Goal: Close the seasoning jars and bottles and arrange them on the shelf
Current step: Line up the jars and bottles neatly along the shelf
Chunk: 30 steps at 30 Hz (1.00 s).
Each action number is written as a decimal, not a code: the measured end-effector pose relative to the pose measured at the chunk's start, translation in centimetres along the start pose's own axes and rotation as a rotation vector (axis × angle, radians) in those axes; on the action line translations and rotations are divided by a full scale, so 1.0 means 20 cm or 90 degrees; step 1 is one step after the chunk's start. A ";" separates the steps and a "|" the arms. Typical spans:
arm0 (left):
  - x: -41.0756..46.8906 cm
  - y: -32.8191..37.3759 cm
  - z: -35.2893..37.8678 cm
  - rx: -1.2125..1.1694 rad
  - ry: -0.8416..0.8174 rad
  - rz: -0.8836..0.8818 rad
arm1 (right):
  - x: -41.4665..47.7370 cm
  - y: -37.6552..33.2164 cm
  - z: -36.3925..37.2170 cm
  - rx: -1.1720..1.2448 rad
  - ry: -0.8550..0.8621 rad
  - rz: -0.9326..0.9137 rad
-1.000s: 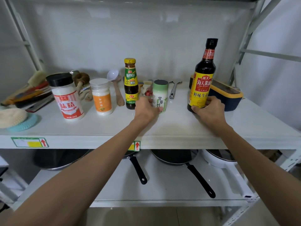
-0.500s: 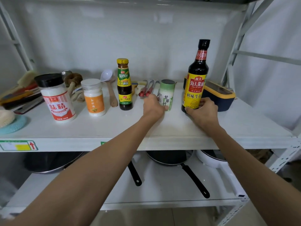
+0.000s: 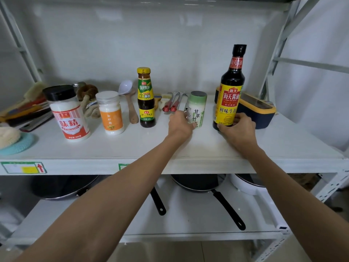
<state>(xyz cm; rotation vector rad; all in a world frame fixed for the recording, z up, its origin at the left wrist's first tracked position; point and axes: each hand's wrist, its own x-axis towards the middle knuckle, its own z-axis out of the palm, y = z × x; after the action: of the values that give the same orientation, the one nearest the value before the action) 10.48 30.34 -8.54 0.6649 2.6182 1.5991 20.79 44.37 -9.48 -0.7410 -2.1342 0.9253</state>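
On the white shelf [image 3: 132, 148] stands a row of capped containers. From the left: a black-lidded jar with a red label [image 3: 68, 114], a white jar with an orange label [image 3: 111, 112], and a small dark sauce bottle with a yellow cap [image 3: 145, 99]. My left hand [image 3: 179, 123] grips the lower side of a green-and-white shaker [image 3: 197, 108]. My right hand [image 3: 238, 129] holds the base of a tall soy sauce bottle [image 3: 231, 87] with a yellow label. Both stand upright on the shelf.
Spoons [image 3: 128, 99], tongs [image 3: 172, 103] and brushes lie behind the jars. A dark box with a yellow rim [image 3: 258, 114] sits right of the soy bottle. A sponge on a teal pad [image 3: 13, 142] lies at the far left. Pans [image 3: 198, 183] rest on the lower shelf.
The shaker has slid to the right, away from the small sauce bottle and closer to the soy bottle, with my left hand on it. My right hand stays on the soy bottle.
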 end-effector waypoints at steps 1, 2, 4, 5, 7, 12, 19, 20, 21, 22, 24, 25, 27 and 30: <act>0.00 -0.01 0.00 0.000 0.003 -0.001 | 0.00 0.00 0.00 -0.002 -0.002 0.004; 0.01 -0.02 0.00 -0.001 0.003 -0.002 | 0.00 0.00 0.00 -0.003 -0.004 0.007; 0.00 -0.04 -0.02 0.006 0.003 0.006 | -0.01 0.01 0.00 0.004 -0.017 0.020; 0.01 -0.06 -0.03 0.010 0.007 0.014 | -0.01 0.00 -0.01 0.019 -0.027 0.037; 0.01 -0.09 -0.08 0.011 0.033 0.044 | -0.03 0.00 -0.03 0.066 -0.025 0.083; 0.00 -0.13 -0.32 0.034 0.156 0.221 | -0.18 -0.09 0.03 0.098 0.151 0.073; 0.04 -0.09 -0.56 -0.010 0.334 0.271 | -0.30 -0.41 0.45 0.113 -0.069 0.005; 0.06 -0.07 -0.58 -0.008 0.341 0.258 | -0.31 -0.45 0.52 0.112 -0.097 0.006; 0.07 -0.06 -0.60 -0.004 0.339 0.239 | -0.31 -0.49 0.59 0.115 -0.114 0.004; 0.08 -0.04 -0.61 -0.002 0.330 0.217 | -0.31 -0.53 0.65 0.110 -0.125 0.004; 0.12 -0.01 -0.63 -0.012 0.302 0.165 | -0.30 -0.59 0.75 0.078 -0.131 -0.007; 0.14 0.00 -0.64 -0.010 0.289 0.140 | -0.28 -0.62 0.79 0.065 -0.126 -0.014; 0.18 0.01 -0.67 0.012 0.259 0.108 | -0.25 -0.65 0.85 0.051 -0.114 -0.026; 0.24 0.01 -0.70 0.018 0.222 0.110 | -0.22 -0.67 0.91 0.026 -0.115 -0.033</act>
<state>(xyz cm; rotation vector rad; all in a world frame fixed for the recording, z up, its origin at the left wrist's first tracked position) 3.05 20.19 -0.64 0.6861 2.8977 1.8833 6.44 26.36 -9.83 -0.5985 -2.2722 1.0400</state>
